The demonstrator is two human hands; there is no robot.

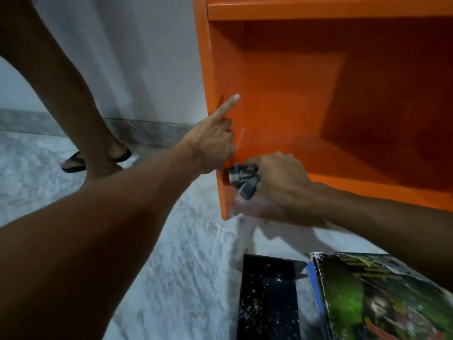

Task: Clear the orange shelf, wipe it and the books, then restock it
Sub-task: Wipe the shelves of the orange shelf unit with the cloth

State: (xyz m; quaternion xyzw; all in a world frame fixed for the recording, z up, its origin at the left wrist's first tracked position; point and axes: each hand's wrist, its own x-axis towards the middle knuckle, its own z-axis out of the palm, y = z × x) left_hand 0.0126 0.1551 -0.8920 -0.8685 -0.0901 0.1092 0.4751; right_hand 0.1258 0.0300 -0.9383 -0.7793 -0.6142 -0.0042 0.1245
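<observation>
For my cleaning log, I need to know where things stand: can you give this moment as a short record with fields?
shelf: orange shelf, no books in the visible compartment
right: right hand grips a dark cloth at the compartment's lower left front corner
left: left hand holds the left side panel's front edge, index finger straight
books: black book and green-covered book lie on the floor before the shelf
nearby: a leg in a black sandal, left of the shelf
stage: wiping; restocking not yet begun
</observation>
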